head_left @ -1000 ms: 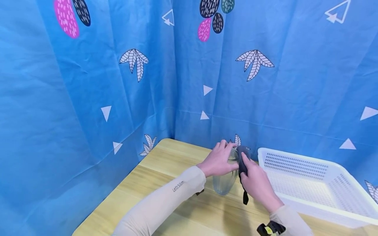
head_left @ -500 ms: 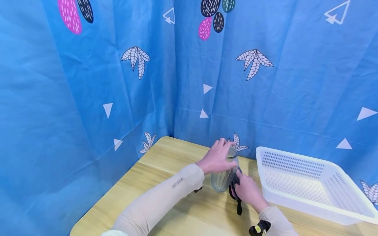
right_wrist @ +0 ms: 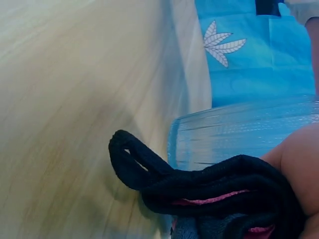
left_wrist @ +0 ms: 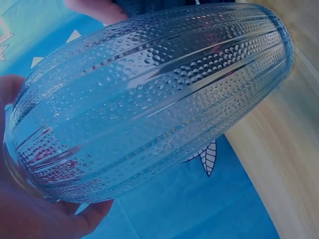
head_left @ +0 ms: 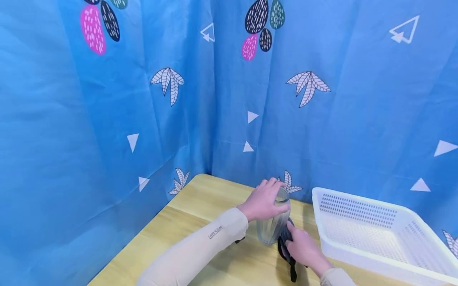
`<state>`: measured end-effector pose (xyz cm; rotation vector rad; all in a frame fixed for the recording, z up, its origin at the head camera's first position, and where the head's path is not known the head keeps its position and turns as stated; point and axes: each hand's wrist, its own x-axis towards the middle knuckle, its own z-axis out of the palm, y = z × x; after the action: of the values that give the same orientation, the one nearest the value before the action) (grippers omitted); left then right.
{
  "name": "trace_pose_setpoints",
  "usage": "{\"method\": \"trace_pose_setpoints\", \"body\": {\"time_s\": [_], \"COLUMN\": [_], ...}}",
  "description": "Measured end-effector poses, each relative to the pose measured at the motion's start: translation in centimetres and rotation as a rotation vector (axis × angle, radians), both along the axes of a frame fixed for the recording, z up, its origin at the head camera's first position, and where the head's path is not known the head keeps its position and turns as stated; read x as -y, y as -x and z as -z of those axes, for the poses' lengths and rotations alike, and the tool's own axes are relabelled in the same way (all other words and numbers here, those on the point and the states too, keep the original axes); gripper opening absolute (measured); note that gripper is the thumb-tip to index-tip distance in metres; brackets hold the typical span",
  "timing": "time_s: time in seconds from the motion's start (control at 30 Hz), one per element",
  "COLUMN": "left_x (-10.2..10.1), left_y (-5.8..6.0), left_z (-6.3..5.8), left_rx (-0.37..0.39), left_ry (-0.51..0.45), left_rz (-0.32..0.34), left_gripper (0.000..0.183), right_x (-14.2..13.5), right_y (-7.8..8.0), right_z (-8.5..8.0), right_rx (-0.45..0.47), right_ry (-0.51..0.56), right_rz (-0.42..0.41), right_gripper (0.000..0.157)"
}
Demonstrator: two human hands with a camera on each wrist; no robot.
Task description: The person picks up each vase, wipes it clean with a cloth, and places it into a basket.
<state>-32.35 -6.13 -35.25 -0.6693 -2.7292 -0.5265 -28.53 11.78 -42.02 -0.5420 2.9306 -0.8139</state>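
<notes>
A clear ribbed glass vase [head_left: 268,229] with a dimpled texture [left_wrist: 149,99] stands slightly tilted over the wooden table. My left hand [head_left: 264,201] grips it around the top, near the rim. In my right hand [head_left: 303,248] is a bunched dark cloth [head_left: 284,238], held against or very close to the vase's lower right side. Up close in the right wrist view, that cloth [right_wrist: 219,184] shows black edging, pink inner layers and a hanging loop. Whether the vase's base touches the table is hard to tell.
A white perforated plastic basket [head_left: 358,250] stands on the table at the right. Blue patterned curtains [head_left: 229,99] rise behind the table [head_left: 211,198] and along its left edge.
My right hand has moved the cloth down the vase, from beside the rim to the lower part. My left hand keeps its hold near the top.
</notes>
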Motion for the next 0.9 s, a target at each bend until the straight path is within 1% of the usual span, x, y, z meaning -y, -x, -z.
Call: {"method": "trace_pose_setpoints", "body": {"time_s": [0.07, 0.13, 0.2, 0.3, 0.4, 0.53, 0.63, 0.7, 0.8, 0.9], "left_x": [-0.7, -1.0, -1.1, -1.3, -1.5, -1.5, -1.5, -1.6, -1.8, -2.1], "left_y": [0.3, 0.5, 0.6, 0.6, 0.7, 0.5, 0.5, 0.6, 0.8, 1.0], "left_z": [-0.3, -0.4, -0.3, 0.1, 0.4, 0.0, 0.0, 0.0, 0.0, -0.2], "left_rx": [-0.001, 0.003, 0.016, 0.046, 0.071, 0.102, 0.113, 0.103, 0.069, 0.056], "left_ry": [0.008, 0.011, 0.005, -0.035, -0.101, -0.16, -0.168, -0.164, -0.148, -0.151], "left_rz": [0.012, 0.003, -0.009, -0.018, -0.025, -0.036, -0.046, -0.049, -0.057, -0.046], "left_gripper": [0.07, 0.07, 0.072, 0.073, 0.074, 0.075, 0.076, 0.076, 0.075, 0.072], "right_x": [-0.7, -1.1, -1.2, -1.4, -1.6, -1.4, -1.3, -1.2, -1.2, -1.4], "right_y": [-0.1, -0.2, -0.4, -0.7, -0.8, -1.1, -1.3, -1.2, -0.7, 0.1], "right_z": [-0.5, -1.0, -1.5, -2.4, -3.3, -5.0, -5.7, -6.0, -6.4, -6.6], "right_rx": [-0.009, -0.029, -0.061, -0.11, -0.17, -0.252, -0.31, -0.342, -0.359, -0.323], "right_ry": [0.022, 0.04, 0.035, 0.04, 0.057, 0.093, 0.117, 0.129, 0.124, 0.103], "right_rz": [0.027, 0.038, 0.037, 0.049, 0.071, 0.097, 0.093, 0.087, 0.091, 0.097], "right_gripper": [0.068, 0.069, 0.07, 0.074, 0.076, 0.075, 0.073, 0.072, 0.071, 0.071]}}
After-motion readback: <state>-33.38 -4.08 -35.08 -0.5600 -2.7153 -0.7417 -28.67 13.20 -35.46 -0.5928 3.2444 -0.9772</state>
